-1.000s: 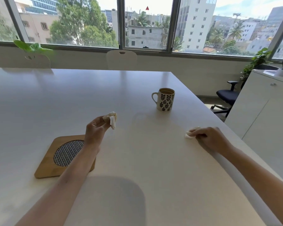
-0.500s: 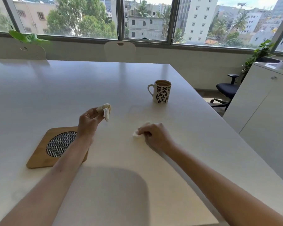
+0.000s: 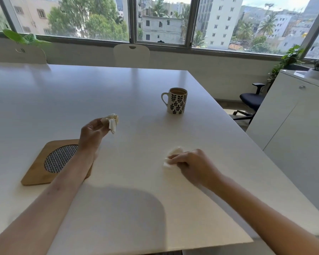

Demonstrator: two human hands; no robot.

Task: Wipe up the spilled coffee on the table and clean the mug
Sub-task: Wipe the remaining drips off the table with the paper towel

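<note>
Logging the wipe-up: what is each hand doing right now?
Left hand: closed on a crumpled tissue, held above the table.
Right hand: closed on a second tissue, pressed to the table.

Right hand (image 3: 195, 165) with white tissue (image 3: 171, 159) pressed on table (image 3: 63, 100): 1.0 s ago near right table edge; 0.5 s ago swept left to frame centre; now back rightward, lower right of centre. Camera view shifted: patterned mug (image 3: 177, 101) and wooden trivet (image 3: 44, 162) sit slightly lower in frame than 0.5 s ago. Window band at top narrower than 1.0 s ago.
</note>
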